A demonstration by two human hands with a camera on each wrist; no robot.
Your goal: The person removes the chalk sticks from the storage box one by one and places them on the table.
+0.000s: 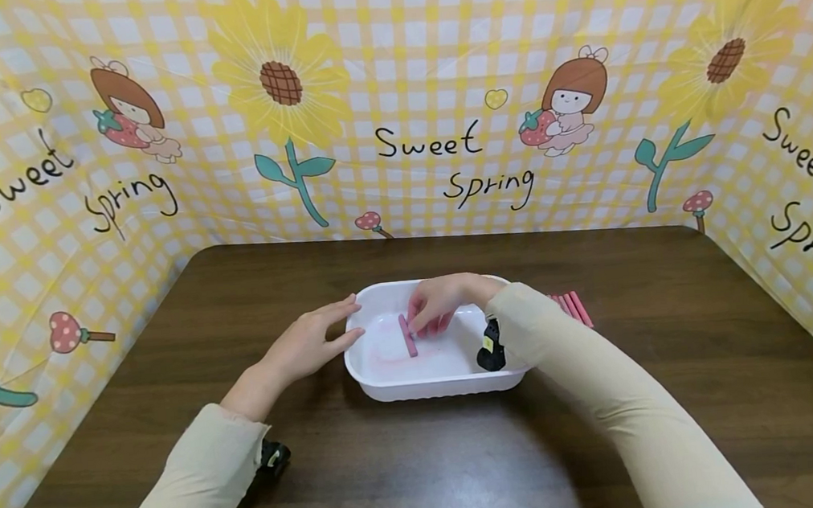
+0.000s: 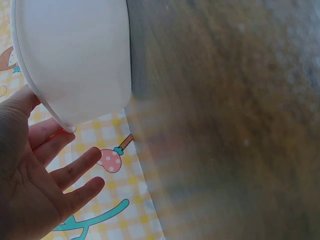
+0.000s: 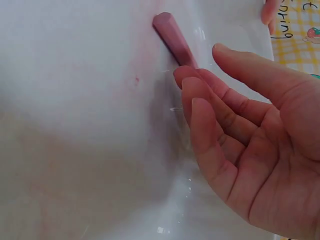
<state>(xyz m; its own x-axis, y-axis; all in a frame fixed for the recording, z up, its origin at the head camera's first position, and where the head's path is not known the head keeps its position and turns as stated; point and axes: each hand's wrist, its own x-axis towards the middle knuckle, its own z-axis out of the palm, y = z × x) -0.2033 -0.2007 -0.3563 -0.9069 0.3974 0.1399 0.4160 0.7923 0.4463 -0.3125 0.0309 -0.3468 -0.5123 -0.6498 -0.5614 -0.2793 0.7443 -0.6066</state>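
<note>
A white plastic basin [image 1: 436, 388] stands on the table, with a pink, chalk-like stick [image 1: 407, 335] lying on its floor among faint pink smudges. My right hand [image 1: 441, 303] reaches into the basin just right of that stick. In the right wrist view, its fingertips [image 3: 186, 75] are at the lower end of the pink stick [image 3: 174, 37], bent loosely, while the thumb stands apart. My left hand [image 1: 308, 339] is at the basin's left end. Its thumb and first fingers touch the rim, and the other fingers [image 2: 82, 170] spread free.
Several more pink sticks [image 1: 573, 309] lie side by side on the table right of the basin, partly hidden by my right sleeve [image 1: 528, 316]. The dark wooden table [image 1: 134, 375] is bordered by a yellow checked cloth [image 1: 419, 67] at the back and sides.
</note>
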